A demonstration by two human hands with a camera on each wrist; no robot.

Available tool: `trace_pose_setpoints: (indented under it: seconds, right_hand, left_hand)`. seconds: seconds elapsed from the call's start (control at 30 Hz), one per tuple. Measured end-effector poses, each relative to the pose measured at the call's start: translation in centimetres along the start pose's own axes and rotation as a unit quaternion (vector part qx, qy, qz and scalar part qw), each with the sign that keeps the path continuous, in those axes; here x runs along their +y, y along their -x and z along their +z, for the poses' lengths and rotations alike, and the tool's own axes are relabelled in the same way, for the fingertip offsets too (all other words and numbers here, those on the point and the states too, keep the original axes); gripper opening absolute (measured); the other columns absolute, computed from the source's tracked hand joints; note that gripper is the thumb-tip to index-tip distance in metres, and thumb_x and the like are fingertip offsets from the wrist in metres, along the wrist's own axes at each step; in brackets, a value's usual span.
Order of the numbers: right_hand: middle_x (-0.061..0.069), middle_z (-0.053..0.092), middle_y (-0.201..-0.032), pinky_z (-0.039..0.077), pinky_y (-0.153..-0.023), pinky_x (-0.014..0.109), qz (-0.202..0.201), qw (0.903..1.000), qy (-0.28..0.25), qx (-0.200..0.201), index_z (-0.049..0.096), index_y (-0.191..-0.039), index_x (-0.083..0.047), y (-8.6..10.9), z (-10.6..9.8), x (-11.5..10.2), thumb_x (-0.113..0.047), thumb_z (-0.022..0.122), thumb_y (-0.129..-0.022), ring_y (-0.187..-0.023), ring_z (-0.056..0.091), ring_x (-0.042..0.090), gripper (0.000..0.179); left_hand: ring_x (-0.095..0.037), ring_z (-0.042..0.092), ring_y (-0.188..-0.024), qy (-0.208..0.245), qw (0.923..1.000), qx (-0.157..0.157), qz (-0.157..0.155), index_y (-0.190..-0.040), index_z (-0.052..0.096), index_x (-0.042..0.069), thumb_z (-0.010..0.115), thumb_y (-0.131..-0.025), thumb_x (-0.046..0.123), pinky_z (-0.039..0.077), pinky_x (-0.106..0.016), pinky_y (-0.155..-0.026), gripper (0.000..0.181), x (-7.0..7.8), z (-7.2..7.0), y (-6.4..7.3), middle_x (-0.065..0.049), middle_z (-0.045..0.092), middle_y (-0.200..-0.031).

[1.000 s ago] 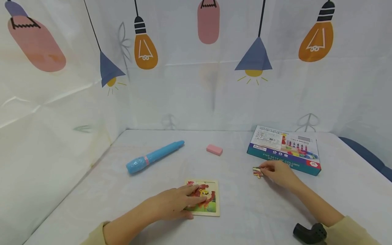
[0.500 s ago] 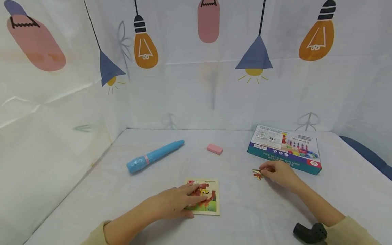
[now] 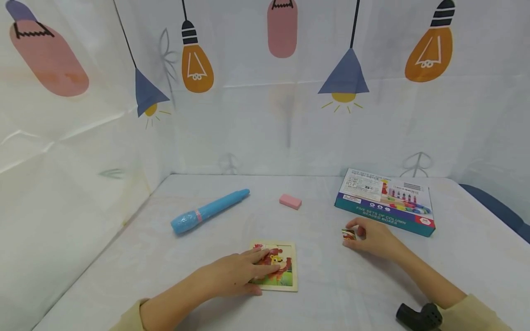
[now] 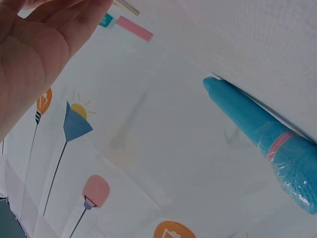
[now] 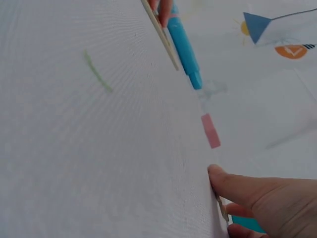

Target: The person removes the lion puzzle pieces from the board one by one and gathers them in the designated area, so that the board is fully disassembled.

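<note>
My left hand (image 3: 233, 275) rests with extended fingers on a small wooden-framed jigsaw puzzle (image 3: 295, 276) that carries a cartoon lion picture. The hand covers the puzzle's left part. Right of it, low at the table, my right hand (image 3: 377, 239) holds a small puzzle piece (image 3: 348, 234) between thumb and fingers. In the right wrist view the thin piece (image 5: 223, 209) shows edge-on between the thumb and fingers, close to the cloth. Only the palm side of my left hand (image 4: 37, 59) appears in the left wrist view; its fingertips are cut off.
A blue tube-shaped object (image 3: 210, 211) in clear wrap lies at the left back. Beyond the puzzle sits a pink eraser-like block (image 3: 290, 201). A flat bead-set box (image 3: 385, 202) lies just behind my right hand. A black curved object (image 3: 419, 316) is by the right sleeve.
The right hand's thumb has come round to the near side of the puzzle piece, and the piece has turned slightly. The left hand and the framed puzzle stay put.
</note>
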State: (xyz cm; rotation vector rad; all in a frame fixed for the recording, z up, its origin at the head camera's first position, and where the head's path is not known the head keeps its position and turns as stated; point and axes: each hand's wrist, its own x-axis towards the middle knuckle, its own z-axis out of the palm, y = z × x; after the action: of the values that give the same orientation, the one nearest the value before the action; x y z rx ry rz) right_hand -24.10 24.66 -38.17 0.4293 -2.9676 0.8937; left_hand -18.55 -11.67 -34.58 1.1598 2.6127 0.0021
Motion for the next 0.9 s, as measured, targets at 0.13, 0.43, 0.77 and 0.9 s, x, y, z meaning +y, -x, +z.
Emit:
trace_pose_setpoints:
  seconds: [0.13,0.43,0.77,0.9]
  right_hand:
    - [-0.001,0.048,-0.076,0.037,-0.057,0.026,-0.009,1.0,-0.002,0.001,0.061,-0.11,-0.009,0.05,0.09,0.02,-0.04,0.073,-0.076,-0.072,0.044,0.015,0.048]
    - [0.001,0.052,-0.086,0.041,-0.063,0.03,-0.025,0.9991,0.032,0.007,0.063,-0.103,-0.012,0.1,-0.19,-0.25,-0.037,0.073,-0.077,-0.079,0.046,0.017,0.038]
    - [-0.001,0.054,-0.087,0.043,-0.068,0.034,-0.06,0.9958,0.07,0.006,0.066,-0.097,-0.013,0.16,-0.65,-0.39,-0.035,0.073,-0.077,-0.083,0.046,0.018,0.031]
    - [0.001,0.056,-0.091,0.046,-0.072,0.037,-0.069,0.9949,0.074,0.003,0.066,-0.097,-0.013,0.19,-0.77,-0.32,-0.035,0.073,-0.077,-0.086,0.049,0.02,0.031]
  left_hand:
    - [-0.018,0.029,-0.133,-0.001,1.0,-0.002,-0.003,-0.14,0.033,0.039,0.055,-0.086,0.045,0.04,-0.042,-0.094,0.059,0.04,0.0,-0.05,-0.001,0.028,-0.147]
    - [-0.018,0.028,-0.133,-0.005,1.0,0.0,0.001,-0.14,0.033,0.038,0.055,-0.086,0.045,0.04,-0.042,-0.095,0.059,-0.08,0.17,-0.11,-0.001,0.028,-0.147]
    - [-0.018,0.028,-0.133,-0.003,1.0,0.001,0.0,-0.141,0.032,0.039,0.055,-0.087,0.045,0.039,-0.043,-0.095,0.059,-0.15,0.24,-0.18,-0.001,0.028,-0.148]
    - [-0.018,0.027,-0.133,0.001,1.0,-0.003,-0.002,-0.14,0.032,0.039,0.055,-0.087,0.045,0.039,-0.043,-0.095,0.059,-0.14,0.21,-0.22,-0.001,0.027,-0.148]
